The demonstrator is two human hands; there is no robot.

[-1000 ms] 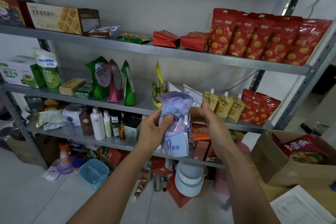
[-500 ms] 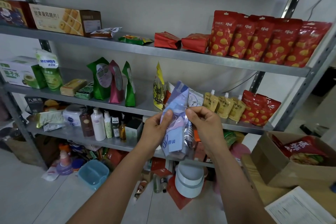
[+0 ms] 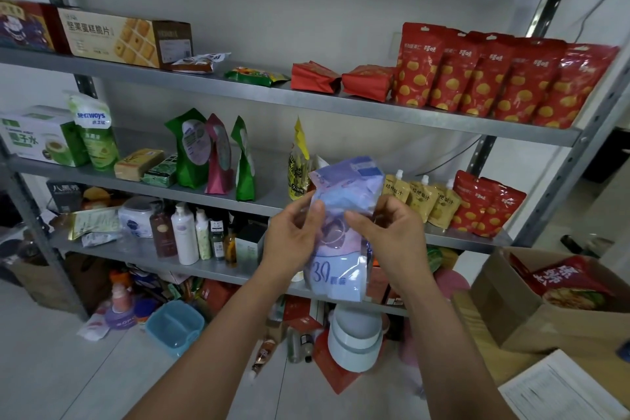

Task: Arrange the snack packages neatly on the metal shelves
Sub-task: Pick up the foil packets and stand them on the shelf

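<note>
A pale blue and lilac snack bag (image 3: 341,232) stands upright in front of the middle metal shelf (image 3: 266,203). My left hand (image 3: 293,237) grips its left side with the thumb on the front. My right hand (image 3: 388,232) pinches its right side at mid-height. The bag's flat front faces me, with blue print near the bottom. Behind it on the middle shelf stand a yellow packet (image 3: 298,164) and several yellow spouted pouches (image 3: 421,199).
Red snack pouches (image 3: 494,75) line the top shelf (image 3: 306,97) at right, boxes (image 3: 126,36) at left. Green and pink bags (image 3: 211,153) stand mid-shelf left; bottles (image 3: 185,235) fill the lower shelf. A cardboard box (image 3: 531,314) with red packets sits at right. White tubs (image 3: 354,337) and a blue container (image 3: 175,326) lie on the floor.
The bag has turned from edge-on to face me flat and sits slightly lower. Both hands shifted their hold on its sides.
</note>
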